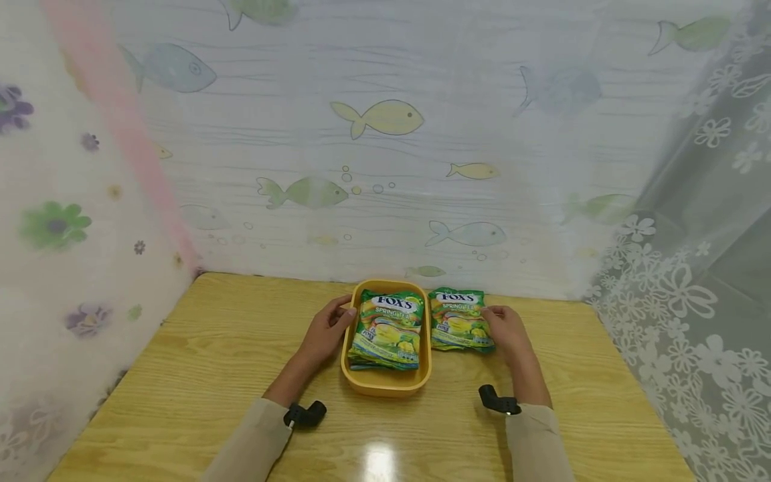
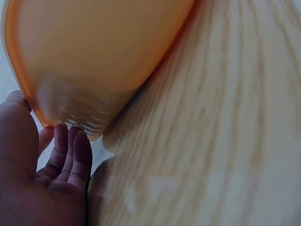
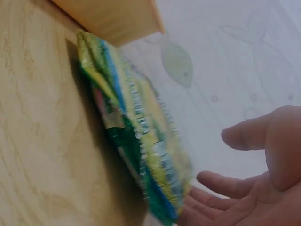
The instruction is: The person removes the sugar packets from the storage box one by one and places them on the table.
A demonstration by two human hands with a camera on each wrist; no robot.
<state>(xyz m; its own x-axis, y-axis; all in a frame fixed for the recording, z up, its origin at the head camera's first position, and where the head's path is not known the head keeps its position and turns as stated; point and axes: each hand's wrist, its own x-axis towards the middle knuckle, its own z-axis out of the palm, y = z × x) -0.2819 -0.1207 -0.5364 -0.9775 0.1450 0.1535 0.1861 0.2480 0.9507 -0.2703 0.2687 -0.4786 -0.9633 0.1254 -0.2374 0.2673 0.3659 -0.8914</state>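
Observation:
A yellow plastic basket (image 1: 385, 388) stands on the table with a stack of green Fox's Spring Tea candy bags (image 1: 388, 328) inside. My left hand (image 1: 328, 329) holds its left side, the thumb at the rim and the fingers against the outer wall (image 2: 75, 84). Another candy bag (image 1: 460, 318) lies flat on the table just right of the basket. At that bag's right edge is my right hand (image 1: 506, 328), thumb and fingers spread apart. In the right wrist view, its lower fingers (image 3: 209, 200) reach the end of the bag (image 3: 155, 136), partly hidden behind it.
The wooden table (image 1: 241, 335) reaches back to a pale curtain printed with fish (image 1: 391, 117). Another sheet with white flowers (image 1: 680, 294) hangs along the right side. Each wrist wears a small black camera (image 1: 310, 414).

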